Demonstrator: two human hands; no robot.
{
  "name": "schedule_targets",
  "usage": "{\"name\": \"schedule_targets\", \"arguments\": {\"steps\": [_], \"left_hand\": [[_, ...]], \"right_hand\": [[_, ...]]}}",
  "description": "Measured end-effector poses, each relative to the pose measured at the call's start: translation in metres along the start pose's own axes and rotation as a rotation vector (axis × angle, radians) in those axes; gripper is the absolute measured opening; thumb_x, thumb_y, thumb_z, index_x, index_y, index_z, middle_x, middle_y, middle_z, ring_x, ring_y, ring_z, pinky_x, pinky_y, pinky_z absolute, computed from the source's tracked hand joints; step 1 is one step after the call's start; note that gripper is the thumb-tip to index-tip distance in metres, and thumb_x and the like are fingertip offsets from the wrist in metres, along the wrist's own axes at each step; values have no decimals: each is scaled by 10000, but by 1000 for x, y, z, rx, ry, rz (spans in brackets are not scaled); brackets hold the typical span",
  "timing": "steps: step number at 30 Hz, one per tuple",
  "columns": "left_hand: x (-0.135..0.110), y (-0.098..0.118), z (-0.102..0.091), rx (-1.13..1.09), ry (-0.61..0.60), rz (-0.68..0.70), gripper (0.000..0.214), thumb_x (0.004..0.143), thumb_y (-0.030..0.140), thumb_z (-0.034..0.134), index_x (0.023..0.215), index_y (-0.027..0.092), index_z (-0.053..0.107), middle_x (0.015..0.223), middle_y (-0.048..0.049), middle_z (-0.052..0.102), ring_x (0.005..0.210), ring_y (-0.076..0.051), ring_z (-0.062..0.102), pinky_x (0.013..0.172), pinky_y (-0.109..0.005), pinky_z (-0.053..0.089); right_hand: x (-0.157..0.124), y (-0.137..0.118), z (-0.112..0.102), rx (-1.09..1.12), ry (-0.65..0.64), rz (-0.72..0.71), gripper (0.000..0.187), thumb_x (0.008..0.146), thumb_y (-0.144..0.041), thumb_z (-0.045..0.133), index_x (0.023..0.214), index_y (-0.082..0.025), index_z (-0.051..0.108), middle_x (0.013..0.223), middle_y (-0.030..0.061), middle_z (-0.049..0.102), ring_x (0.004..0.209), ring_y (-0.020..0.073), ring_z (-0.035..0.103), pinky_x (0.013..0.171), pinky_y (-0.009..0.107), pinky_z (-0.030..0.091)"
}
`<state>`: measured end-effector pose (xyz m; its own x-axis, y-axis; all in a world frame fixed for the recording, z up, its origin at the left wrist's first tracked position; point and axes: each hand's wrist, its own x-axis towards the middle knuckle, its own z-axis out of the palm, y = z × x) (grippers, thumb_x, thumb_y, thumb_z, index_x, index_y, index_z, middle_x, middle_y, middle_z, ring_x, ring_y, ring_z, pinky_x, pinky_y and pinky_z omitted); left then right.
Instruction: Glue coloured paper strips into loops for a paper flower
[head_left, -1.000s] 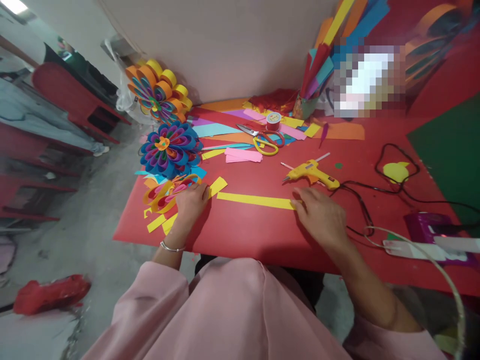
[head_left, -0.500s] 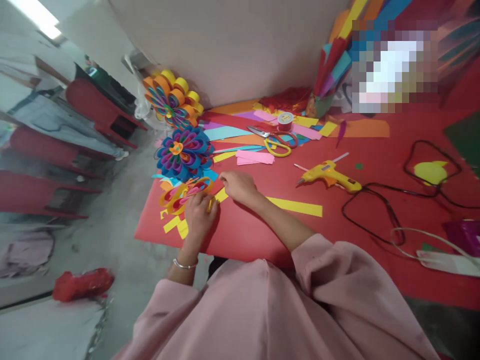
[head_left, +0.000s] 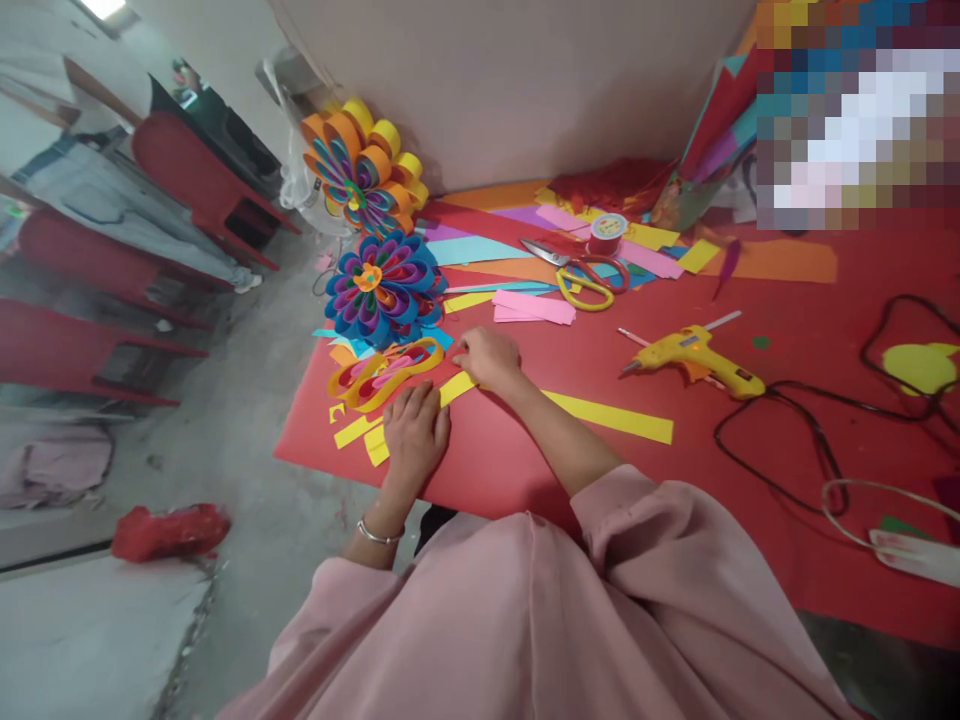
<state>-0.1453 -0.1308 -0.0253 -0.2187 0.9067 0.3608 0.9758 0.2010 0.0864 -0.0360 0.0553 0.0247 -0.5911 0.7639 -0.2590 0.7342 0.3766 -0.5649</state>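
My left hand (head_left: 416, 432) lies flat, fingers together, on short yellow paper strips (head_left: 358, 430) near the red table's (head_left: 525, 470) front left corner. My right hand (head_left: 487, 357) reaches across my body, its fingers curled on the end of a short yellow strip (head_left: 458, 388). Both hands are beside a part-made piece of orange, yellow and pink paper loops (head_left: 381, 370). A long yellow strip (head_left: 615, 416) lies flat to the right of my right forearm.
A blue paper flower (head_left: 384, 288) and an orange one (head_left: 365, 170) sit at the table's left edge. Farther back are pink paper (head_left: 534, 307), scissors (head_left: 581, 281), a thread spool (head_left: 607, 228) and a yellow glue gun (head_left: 696, 355) with its black cable (head_left: 787, 432). Red chairs (head_left: 187, 190) stand left.
My right hand left the long yellow strip's right end and crossed left to the short strip by the paper loops. My left hand slid slightly toward me. The view turned left.
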Motion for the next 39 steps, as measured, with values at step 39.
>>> {"name": "schedule_targets", "arguments": {"steps": [39], "left_hand": [[111,71,12,-249,-52,276,269,999,374,576,1069,205,773,1114,-102,766,1009,-261,686,854,-381,516]], "right_hand": [[-62,49,-57,-413,305,29,426,1006,-38,330,1246,-8,680,1241,266,706,1207,310,598,878,359,435]]}}
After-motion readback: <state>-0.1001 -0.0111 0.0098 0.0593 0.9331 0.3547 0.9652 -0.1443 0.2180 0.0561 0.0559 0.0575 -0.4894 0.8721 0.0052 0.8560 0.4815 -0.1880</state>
